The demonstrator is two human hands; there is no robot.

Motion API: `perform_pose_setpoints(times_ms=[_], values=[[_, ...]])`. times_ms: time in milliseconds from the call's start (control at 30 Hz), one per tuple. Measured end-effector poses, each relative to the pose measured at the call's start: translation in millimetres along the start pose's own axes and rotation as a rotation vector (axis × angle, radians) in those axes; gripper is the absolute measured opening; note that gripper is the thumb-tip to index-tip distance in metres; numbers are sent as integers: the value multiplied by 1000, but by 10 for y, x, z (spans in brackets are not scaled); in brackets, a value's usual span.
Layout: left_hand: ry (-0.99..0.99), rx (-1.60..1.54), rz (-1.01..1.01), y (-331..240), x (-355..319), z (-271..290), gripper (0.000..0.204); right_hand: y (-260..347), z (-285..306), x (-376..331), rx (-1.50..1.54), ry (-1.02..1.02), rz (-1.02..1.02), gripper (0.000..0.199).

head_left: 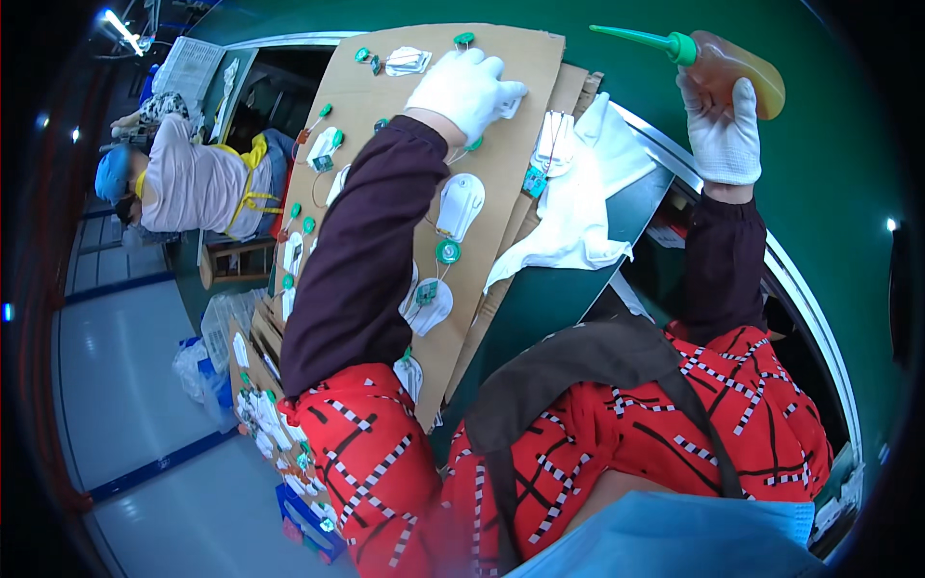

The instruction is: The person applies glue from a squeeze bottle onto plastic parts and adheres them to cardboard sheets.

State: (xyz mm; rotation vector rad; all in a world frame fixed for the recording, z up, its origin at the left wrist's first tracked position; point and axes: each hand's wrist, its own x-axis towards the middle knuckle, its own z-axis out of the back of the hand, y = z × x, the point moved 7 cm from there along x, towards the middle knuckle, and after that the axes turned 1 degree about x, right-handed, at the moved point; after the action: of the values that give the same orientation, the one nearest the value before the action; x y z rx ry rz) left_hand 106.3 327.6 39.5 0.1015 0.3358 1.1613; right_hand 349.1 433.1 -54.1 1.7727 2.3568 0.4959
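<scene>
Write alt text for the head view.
A white-gloved left hand presses on a brown cardboard sheet covered with small white plastic parts and green discs, while the gloved right hand holds up an amber squeeze bottle with a green nozzle.

Amber squeeze bottle (737, 69) with green nozzle lies sideways, spout pointing left; small white part (509, 106) rests on cardboard.

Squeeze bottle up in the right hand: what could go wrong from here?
The bottle is held sideways in the right hand, its green nozzle pointing toward the cardboard sheet; amber liquid could drip onto the white parts or cloth. The left hand pressing on the sheet's far end might shift the loose parts.
</scene>
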Motion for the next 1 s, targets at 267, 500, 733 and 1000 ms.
perform_pose_setpoints(times_ms=[267, 500, 733, 1000], values=[[-264, -88, 372, 365, -12, 185, 33, -86, -37, -44, 7, -9, -31, 50], [419, -143, 831, 538, 142, -263, 58, -58, -60, -35, -26, 7, -40, 51], [-4, -242, 641, 308, 118, -282, 28, -14, 145, 2, -38, -41, -25, 51], [-22, -146, 695, 268, -2, -171, 21, -145, 52, -40, -77, -18, -36, 52]])
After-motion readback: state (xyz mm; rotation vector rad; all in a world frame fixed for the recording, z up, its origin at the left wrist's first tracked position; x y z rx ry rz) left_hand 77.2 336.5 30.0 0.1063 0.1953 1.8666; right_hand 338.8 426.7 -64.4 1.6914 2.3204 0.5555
